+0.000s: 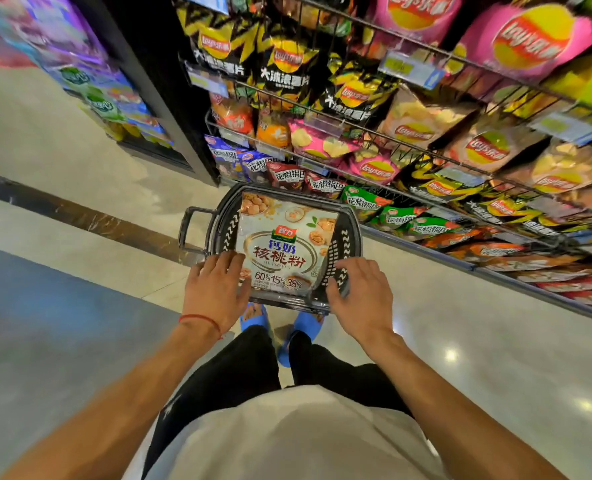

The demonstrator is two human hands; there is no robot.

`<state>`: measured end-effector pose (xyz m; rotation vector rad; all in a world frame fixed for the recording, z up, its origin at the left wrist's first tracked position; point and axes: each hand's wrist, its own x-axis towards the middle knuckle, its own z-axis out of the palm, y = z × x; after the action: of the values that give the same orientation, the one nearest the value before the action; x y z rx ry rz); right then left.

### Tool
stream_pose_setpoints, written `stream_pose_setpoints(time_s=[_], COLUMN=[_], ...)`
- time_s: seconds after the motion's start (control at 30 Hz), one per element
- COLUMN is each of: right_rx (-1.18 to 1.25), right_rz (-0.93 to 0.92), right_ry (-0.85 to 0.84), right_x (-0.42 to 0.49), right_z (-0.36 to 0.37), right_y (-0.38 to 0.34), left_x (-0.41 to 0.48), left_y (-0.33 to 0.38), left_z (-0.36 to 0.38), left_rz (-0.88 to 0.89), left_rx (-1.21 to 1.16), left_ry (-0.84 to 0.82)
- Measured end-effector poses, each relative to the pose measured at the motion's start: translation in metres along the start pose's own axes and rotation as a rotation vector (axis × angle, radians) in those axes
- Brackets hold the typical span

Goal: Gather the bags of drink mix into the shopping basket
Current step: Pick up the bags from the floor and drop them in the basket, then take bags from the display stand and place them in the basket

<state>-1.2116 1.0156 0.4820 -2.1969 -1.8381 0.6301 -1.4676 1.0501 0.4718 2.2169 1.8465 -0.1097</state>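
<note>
Grips first: the left grip (pixel 215 289) lies released, fingers nearly straight across the near corner of the shopping basket (pixel 343 237) at 7 o'clock, with the thumb up against the bag's edge. The right grip (pixel 362 296) is draped over the rim at 4 o'clock, and whether those fingers hook round the rim I cannot tell.

Between them, a bag of drink mix (pixel 287 244), printed with walnuts, lies flat and face-up inside the basket, filling nearly the whole opening. So at least one bag is home. Any others would be hidden under it.

The basket's handle (pixel 187 230) sticks out at 9 o'clock. The basket sits low over the floor (pixel 62 237), just ahead of the person's blue sandals (pixel 253 317).

From 12 round to 3 o'clock run wire shelves (pixel 409 133) of crisps and snack packs, with no more drink mix among them. My read: the loading looks close to done, though what remains elsewhere can't be judged from here.
</note>
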Motion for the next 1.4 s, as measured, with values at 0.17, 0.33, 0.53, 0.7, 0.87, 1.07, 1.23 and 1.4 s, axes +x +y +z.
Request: stream_pose_setpoints(time_s=[0.17,0.33,0.53,0.7,0.87,1.07,1.23,1.4], right_rx=[-0.032,-0.09,-0.195,-0.204,-0.138,-0.134,-0.191,-0.214], right_rz=[-0.102,-0.207,-0.389,-0.543,-0.76,-0.905,-1.029,-1.114], right_ry=[0.019,0.033,0.126,0.052,-0.035,-0.243,-0.345,-0.47], right_x=[0.008,0.029,0.071,0.111,0.161,0.215,0.235,0.241], right_z=[-0.017,-0.029,-0.043,-0.05,-0.057,-0.068,-0.074,-0.075], right_y=[-0.017,-0.041,-0.065,-0.058,-0.027,0.014,0.035,0.035], left_x=[0.009,0.019,0.03,0.036,0.045,0.042,0.033,0.023], left_y=[-0.018,-0.043,-0.051,-0.03,0.019,0.108,0.167,0.195], left_z=[-0.021,-0.045,-0.057,-0.054,-0.046,-0.029,-0.016,0.002], left_rz=[0.015,0.047,-0.009,-0.109,-0.293,-0.515,-0.716,-0.842], left_rx=[-0.04,-0.034,-0.032,-0.009,-0.031,-0.05,-0.115,-0.191], left_ry=[0.064,0.115,0.179,0.223,0.214,0.129,0.089,0.095])
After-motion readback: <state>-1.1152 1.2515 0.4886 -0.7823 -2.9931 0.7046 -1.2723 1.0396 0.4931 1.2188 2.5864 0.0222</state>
